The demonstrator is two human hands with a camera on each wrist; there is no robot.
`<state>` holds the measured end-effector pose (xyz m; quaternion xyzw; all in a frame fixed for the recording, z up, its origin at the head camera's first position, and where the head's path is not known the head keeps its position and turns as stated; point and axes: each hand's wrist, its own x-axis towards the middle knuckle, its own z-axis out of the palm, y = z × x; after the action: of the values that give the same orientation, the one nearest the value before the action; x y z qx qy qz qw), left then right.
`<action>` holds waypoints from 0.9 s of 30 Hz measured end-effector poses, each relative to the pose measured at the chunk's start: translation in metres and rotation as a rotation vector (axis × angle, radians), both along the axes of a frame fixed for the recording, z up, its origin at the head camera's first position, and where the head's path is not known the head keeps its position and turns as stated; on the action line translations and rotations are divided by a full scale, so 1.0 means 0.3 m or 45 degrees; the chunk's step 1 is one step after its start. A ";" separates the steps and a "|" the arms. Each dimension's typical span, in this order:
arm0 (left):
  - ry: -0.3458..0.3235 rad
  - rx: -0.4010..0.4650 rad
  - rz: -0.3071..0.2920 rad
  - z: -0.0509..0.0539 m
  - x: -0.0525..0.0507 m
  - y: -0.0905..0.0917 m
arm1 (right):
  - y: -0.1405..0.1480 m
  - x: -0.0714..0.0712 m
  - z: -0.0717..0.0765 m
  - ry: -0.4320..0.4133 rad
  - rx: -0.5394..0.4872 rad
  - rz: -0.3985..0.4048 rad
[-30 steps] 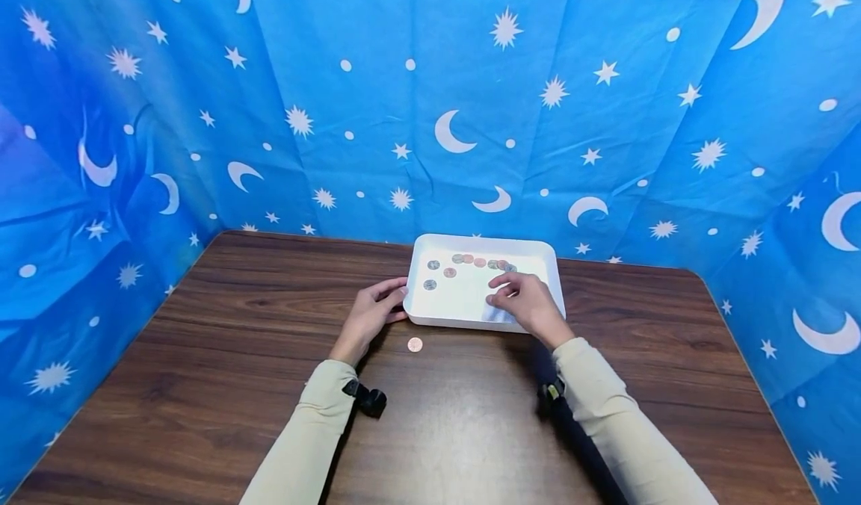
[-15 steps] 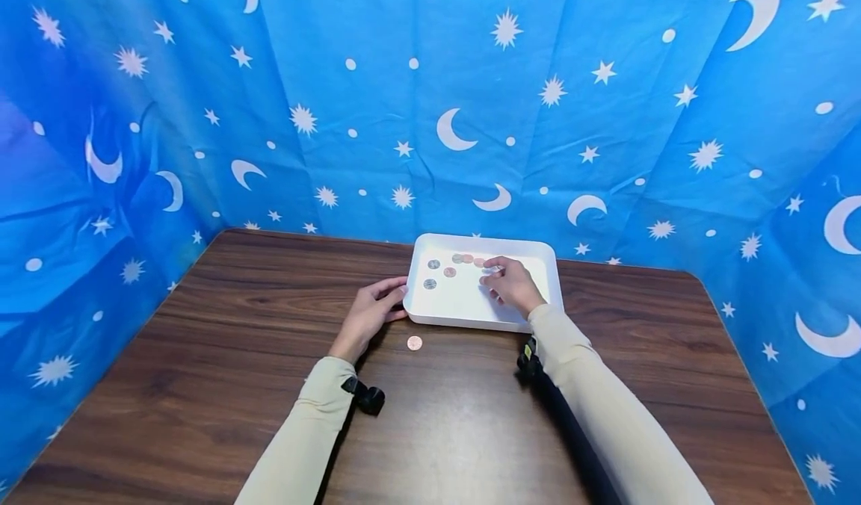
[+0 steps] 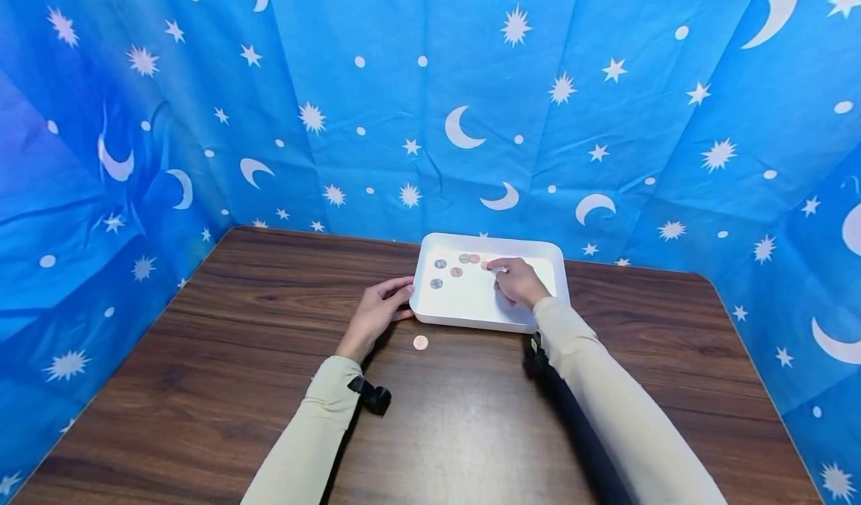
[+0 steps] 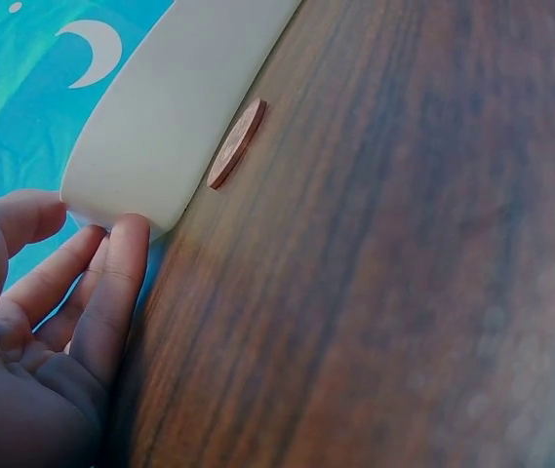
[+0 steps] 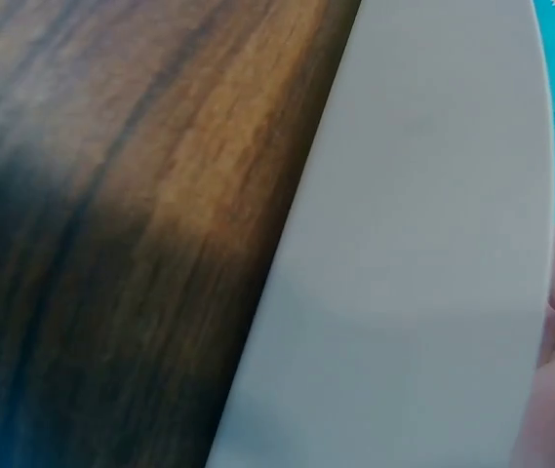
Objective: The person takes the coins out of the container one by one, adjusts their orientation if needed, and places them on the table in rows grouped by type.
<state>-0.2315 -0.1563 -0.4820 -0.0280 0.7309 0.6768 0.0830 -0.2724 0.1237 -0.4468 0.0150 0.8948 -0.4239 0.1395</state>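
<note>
A white tray [image 3: 464, 307] holds several copper-coloured and silver coins, among them a silver coin [image 3: 436, 284] near its left side and a copper coin [image 3: 457, 272]. My left hand [image 3: 377, 312] touches the tray's left end; in the left wrist view its thumb [image 4: 38, 216] meets the rim and the other fingers rest against the lower wall. My right hand [image 3: 519, 282] is inside the tray, index finger extended leftward over coins at the back. A silvery patch shows by that finger; the thumb and fingertips are mostly hidden. The tray wall [image 5: 404, 224] blocks the right wrist view.
One copper coin [image 3: 420, 343] lies flat on the brown wooden table [image 3: 444, 430], just in front of the tray. A blue cloth [image 3: 403, 101] with white moons and stars hangs behind and beside the table.
My right hand has shifted up and left over the coins at the back of the tray, and its index finger now points out more. The left hand keeps its place at the tray.
</note>
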 end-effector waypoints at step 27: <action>0.005 -0.005 -0.004 0.016 0.005 0.004 | 0.022 0.081 -0.003 0.152 -0.119 -0.081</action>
<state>-0.2300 -0.1550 -0.4773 -0.0256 0.7326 0.6752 0.0825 -0.2481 0.1303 -0.4476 0.0117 0.8798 -0.4696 0.0729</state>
